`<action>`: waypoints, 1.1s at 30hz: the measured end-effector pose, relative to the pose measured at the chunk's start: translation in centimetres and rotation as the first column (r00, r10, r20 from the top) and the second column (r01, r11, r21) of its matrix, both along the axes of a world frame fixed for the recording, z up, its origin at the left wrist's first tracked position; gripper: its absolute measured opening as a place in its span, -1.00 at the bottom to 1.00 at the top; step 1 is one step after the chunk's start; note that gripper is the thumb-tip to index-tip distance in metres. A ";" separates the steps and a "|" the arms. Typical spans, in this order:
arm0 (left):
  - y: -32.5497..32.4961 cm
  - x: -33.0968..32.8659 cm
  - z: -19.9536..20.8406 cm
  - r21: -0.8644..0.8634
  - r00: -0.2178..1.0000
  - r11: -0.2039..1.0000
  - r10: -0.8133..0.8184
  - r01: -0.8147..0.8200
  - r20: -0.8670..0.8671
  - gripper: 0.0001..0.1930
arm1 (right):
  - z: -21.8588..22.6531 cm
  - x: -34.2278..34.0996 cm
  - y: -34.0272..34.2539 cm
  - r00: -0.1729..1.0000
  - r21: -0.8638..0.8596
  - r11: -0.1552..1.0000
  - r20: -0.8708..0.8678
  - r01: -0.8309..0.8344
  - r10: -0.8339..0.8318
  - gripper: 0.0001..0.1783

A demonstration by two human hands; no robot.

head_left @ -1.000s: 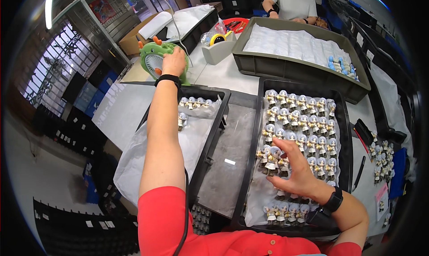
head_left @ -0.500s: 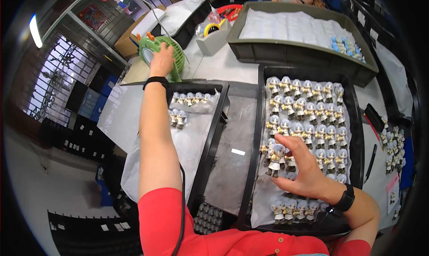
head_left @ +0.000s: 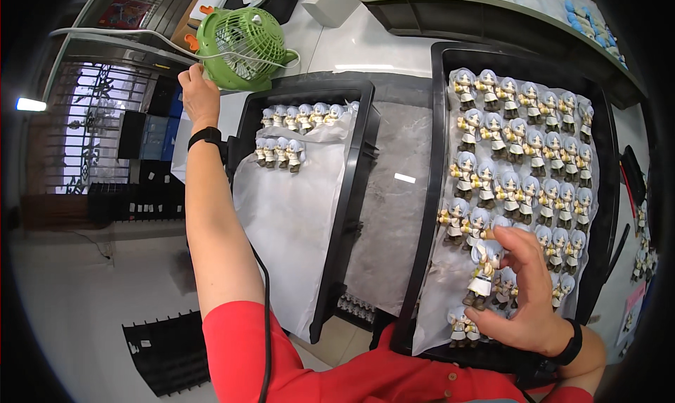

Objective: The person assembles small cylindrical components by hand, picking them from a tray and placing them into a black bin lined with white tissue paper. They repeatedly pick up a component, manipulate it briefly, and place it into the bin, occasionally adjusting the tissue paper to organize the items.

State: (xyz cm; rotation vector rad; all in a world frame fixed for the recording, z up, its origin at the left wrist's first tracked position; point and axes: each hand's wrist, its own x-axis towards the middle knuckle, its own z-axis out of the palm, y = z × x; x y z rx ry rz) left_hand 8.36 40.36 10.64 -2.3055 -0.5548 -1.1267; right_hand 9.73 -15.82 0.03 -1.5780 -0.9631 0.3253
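My left hand reaches far out to a small green desk fan. Its curled fingers are at the fan's near left side, partly hiding their contact with it. Between the thumb and fingers of my right hand stands a small figurine with pale blue-grey hair, a white outfit and dark boots, gripped near head and feet. It is above a black tray with rows of similar figurines on white sheeting. The left black tray holds two short rows of such figurines at its far end.
A large olive-grey bin with white lining and blue pieces stands at the back right. The fan's pale cable runs off leftward. A light grey tape dispenser sits behind the trays. More figurines lie at the far right.
The view has shifted, and the fan now faces differently, its grille toward me. My left hand has gone from the fan's top to its left side. My right hand keeps hold of the figurine.
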 end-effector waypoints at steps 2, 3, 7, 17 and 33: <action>0.1 0.6 0.4 0.094 1.000 0.995 -0.027 0.026 0.010 -0.73 | 0.1 0.0 0.0 0.999 -0.006 1.000 -0.051 -0.015 0.014 -0.15; -0.3 1.6 0.7 0.162 0.998 0.985 -0.062 0.061 0.001 -0.72 | 0.2 -0.1 0.1 0.997 -0.027 1.000 -0.075 -0.002 0.000 -0.15; -1.6 5.9 2.4 0.228 0.997 0.972 -0.038 0.052 -0.064 -0.72 | -0.1 0.4 0.5 0.987 -0.065 0.998 -0.160 0.010 -0.020 -0.18; 0.6 14.0 3.0 0.071 0.945 0.994 0.103 -0.085 -0.311 -0.76 | -0.5 2.3 0.3 0.932 -0.092 0.996 -0.359 0.015 -0.047 -0.20; 1.0 17.5 5.2 0.045 0.665 0.969 0.200 -0.243 -0.720 -0.76 | 0.3 3.5 0.2 0.823 -0.108 0.993 -0.559 0.050 -0.102 -0.17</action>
